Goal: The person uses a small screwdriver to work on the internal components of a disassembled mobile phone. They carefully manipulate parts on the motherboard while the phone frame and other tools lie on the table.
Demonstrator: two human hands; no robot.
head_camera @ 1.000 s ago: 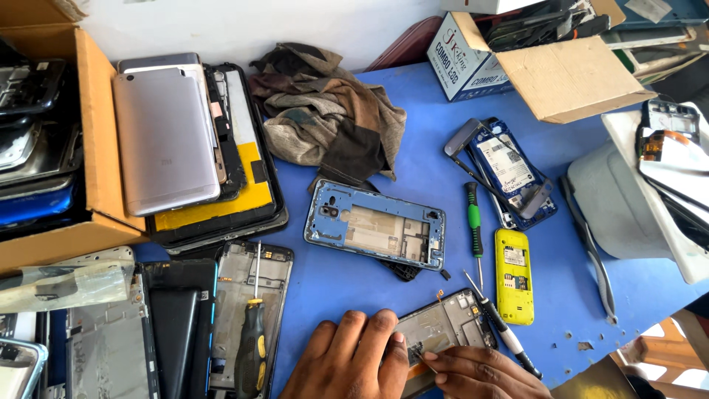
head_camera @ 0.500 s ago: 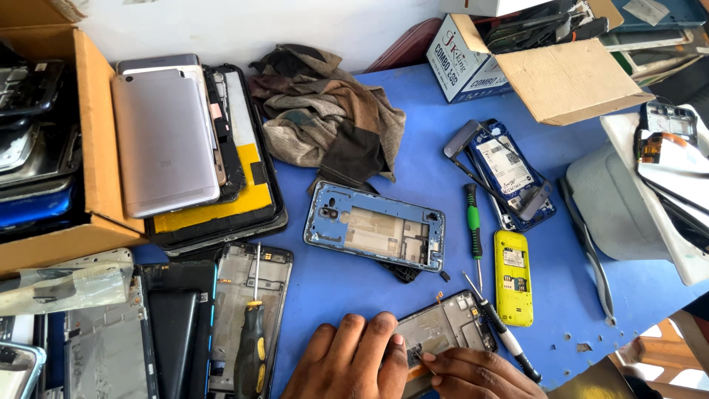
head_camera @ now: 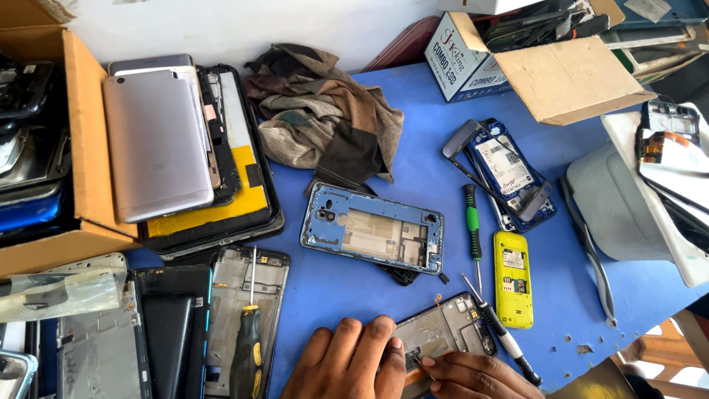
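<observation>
1. Blue desk (head_camera: 413, 148) cluttered with phone parts fills our view; cardboard boxes stand at the far corners.
2. Since a second ago we see almost nothing moved: both hands stay at the near edge on the opened phone frame (head_camera: 450, 332).
3. Our left hand (head_camera: 351, 362) lies flat, fingers together, pinning the frame.
4. Our right hand (head_camera: 473, 377) pinches a small tool tip against its inside.
5. We judge the work steady, mid-step.
</observation>
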